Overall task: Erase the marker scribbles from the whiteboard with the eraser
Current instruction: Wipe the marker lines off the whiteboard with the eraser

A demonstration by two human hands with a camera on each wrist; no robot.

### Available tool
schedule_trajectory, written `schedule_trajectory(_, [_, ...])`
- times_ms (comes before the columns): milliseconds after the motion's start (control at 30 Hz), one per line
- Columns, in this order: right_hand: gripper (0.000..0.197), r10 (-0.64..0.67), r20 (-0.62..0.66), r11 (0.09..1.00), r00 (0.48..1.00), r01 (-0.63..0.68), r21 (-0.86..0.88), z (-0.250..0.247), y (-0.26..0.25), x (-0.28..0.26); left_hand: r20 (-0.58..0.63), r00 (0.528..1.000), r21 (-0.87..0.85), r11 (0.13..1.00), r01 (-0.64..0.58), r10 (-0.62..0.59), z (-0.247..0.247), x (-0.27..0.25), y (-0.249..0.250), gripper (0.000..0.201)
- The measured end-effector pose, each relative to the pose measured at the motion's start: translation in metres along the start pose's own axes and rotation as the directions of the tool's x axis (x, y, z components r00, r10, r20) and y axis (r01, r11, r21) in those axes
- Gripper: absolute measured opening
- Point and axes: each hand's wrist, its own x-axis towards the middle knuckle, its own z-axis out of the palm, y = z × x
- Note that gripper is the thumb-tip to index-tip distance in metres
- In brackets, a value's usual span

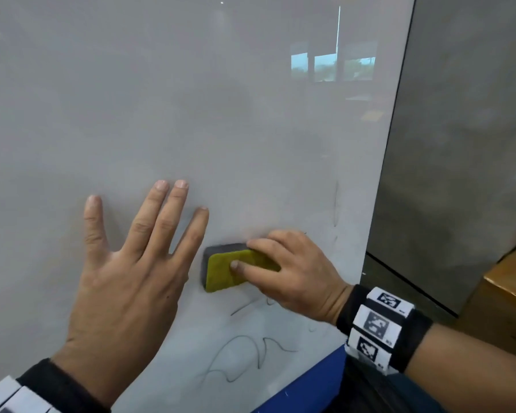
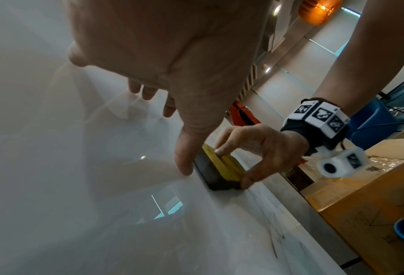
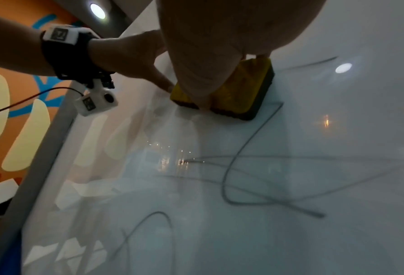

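A large whiteboard [image 1: 191, 114] fills the head view. My right hand [image 1: 265, 259] grips a yellow-backed grey eraser [image 1: 221, 277] and holds its dark face against the board, thumb across the yellow back. Thin grey marker scribbles [image 1: 245, 359] run below the eraser, and faint strokes [image 1: 335, 204] stay up near the board's right edge. My left hand [image 1: 137, 257] lies flat on the board just left of the eraser, fingers spread. In the left wrist view its thumb [image 2: 184, 160] touches the board beside the eraser [image 2: 219, 167]. The right wrist view shows the eraser [image 3: 240, 91] above looping scribbles [image 3: 243, 167].
A blue strip [image 1: 310, 386] sits at the board's lower right corner. Past the board's right edge is a grey wall [image 1: 459, 144], with a cardboard box [image 1: 507, 293] below it. The box [image 2: 372, 214] stands close to the board's edge.
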Motion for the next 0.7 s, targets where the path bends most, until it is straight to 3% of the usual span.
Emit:
schedule_trajectory(100, [0.045,0.176,-0.143,0.984,0.974,-0.175,0.018,-0.016,0.039,0.006,0.010,1.000,0.024,1.000,-0.007,0.006,-0.002,0.004,0.005,0.080])
schedule_trajectory(200, [0.052,0.392,-0.260,0.919,0.882,-0.390,0.061,-0.023,0.055,0.004,0.042,0.999,0.054,0.999,-0.006,0.004,-0.003,0.005,0.006,0.079])
schedule_trajectory(267, [0.051,0.382,-0.249,0.924,0.890,-0.373,0.081,-0.014,0.039,0.001,0.056,0.998,0.050,0.999,-0.012,0.009,-0.005,0.010,0.011,0.079])
schedule_trajectory(333, [0.043,0.210,-0.147,0.976,0.967,-0.199,0.083,-0.003,0.018,-0.001,0.047,0.998,0.034,0.999,-0.039,0.037,-0.007,0.015,0.017,0.077])
schedule_trajectory(400, [0.034,0.086,-0.059,0.994,0.995,-0.081,0.078,-0.002,0.014,-0.004,0.044,0.992,0.022,0.992,-0.120,0.119,-0.007,0.023,0.025,0.074])
schedule_trajectory(567, [0.028,0.262,-0.118,0.959,0.958,-0.244,0.146,-0.009,0.029,-0.007,0.097,0.962,-0.001,0.967,-0.256,0.254,-0.004,0.039,0.044,0.069])
schedule_trajectory(700, [0.036,0.368,-0.041,0.909,0.929,-0.350,0.225,-0.010,0.030,-0.013,-0.039,0.930,0.013,0.931,-0.365,0.365,0.004,0.059,0.057,0.042])
